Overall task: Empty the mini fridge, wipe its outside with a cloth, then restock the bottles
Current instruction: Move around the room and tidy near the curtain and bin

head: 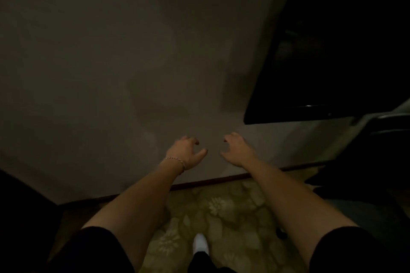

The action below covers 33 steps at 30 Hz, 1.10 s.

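Note:
The room is dim. My left hand, with a thin bracelet on the wrist, and my right hand reach forward side by side toward a plain wall. Both hold nothing and their fingers are spread and slightly curled. No fridge, bottle or cloth can be made out in this view.
A black flat screen hangs on the wall at the upper right. Dark furniture stands below it at the right edge. A floral patterned carpet covers the floor, with my white-socked foot on it. A dark shape fills the lower left.

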Available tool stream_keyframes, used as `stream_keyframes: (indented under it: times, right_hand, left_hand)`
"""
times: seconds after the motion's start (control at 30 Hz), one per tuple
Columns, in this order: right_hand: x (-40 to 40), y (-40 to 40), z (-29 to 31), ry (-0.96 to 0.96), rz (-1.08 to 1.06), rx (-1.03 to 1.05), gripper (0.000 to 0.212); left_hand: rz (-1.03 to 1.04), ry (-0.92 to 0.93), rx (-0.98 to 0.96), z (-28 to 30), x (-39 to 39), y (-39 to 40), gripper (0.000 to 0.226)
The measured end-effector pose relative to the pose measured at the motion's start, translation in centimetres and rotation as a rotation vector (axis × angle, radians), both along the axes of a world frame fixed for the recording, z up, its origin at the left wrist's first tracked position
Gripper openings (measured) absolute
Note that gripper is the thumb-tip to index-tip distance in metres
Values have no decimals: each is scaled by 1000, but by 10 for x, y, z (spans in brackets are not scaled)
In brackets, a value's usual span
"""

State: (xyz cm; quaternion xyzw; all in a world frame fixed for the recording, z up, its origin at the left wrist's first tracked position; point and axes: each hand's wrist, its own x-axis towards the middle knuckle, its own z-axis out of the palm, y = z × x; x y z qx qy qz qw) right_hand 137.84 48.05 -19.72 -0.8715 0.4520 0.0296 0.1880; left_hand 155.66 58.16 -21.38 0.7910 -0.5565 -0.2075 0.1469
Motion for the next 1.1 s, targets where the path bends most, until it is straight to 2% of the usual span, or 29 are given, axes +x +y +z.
stream_keyframes:
  times: [0.13, 0.43, 0.63, 0.77, 0.93, 1.1]
  right_hand:
    - [-122, 12, 21, 22, -239, -29, 56]
    - [-358, 40, 54, 0, -621, -100, 40]
    - [-512, 34, 58, -3, -698, -154, 47]
    - [-624, 29, 66, 3, -767, -215, 44]
    - [-760, 20, 79, 39, -839, -224, 39]
    - [-868, -10, 81, -11, -946, -235, 41]
  left_hand:
    - [-216, 4, 1, 17, -102, -24, 61]
    - [-536, 46, -36, 42, -335, -75, 57]
    - [-641, 12, -77, 49, -483, -108, 51]
    - [-691, 3, -104, 60, -592, -133, 57]
    - [-798, -3, -138, 74, -739, -157, 55]
    - [-886, -20, -148, 73, -862, -188, 50]
